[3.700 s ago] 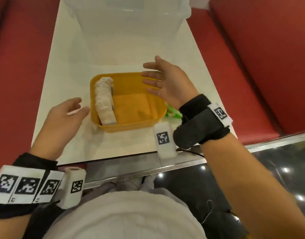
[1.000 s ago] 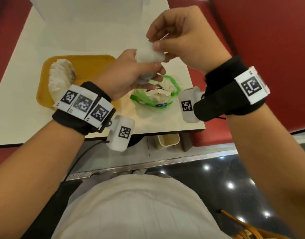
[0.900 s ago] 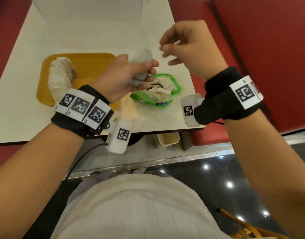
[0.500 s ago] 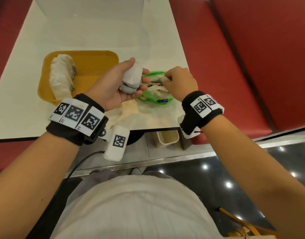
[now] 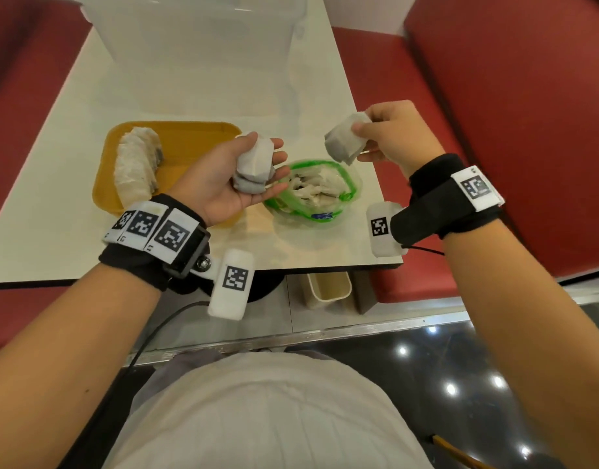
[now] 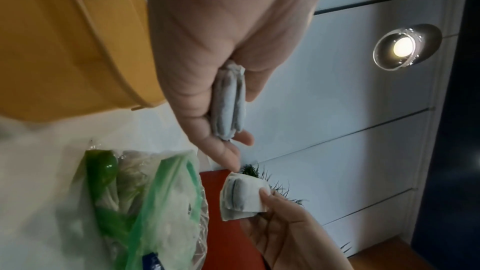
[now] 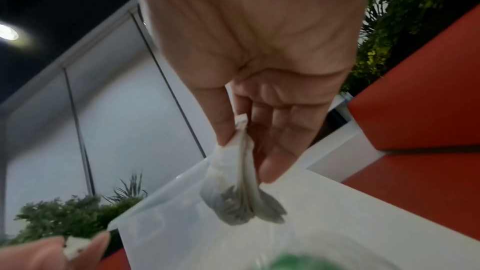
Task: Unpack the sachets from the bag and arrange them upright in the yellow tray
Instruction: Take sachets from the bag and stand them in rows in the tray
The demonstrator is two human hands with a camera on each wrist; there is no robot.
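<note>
- Head view: your left hand (image 5: 223, 184) grips a sachet stack (image 5: 254, 167) just left of the bag (image 5: 311, 191), nearer the tray (image 5: 190, 137).
- Your right hand (image 5: 393, 133) pinches sachets (image 5: 343, 142) above the bag's right side.
- Tray lies left of the bag; the row (image 5: 135, 164) stands along its left wall.

White sachets (image 5: 132, 167) upright in yellow tray (image 5: 196, 137)

Green-rimmed bag (image 7: 293, 262) blurred, cut by bottom edge
</note>
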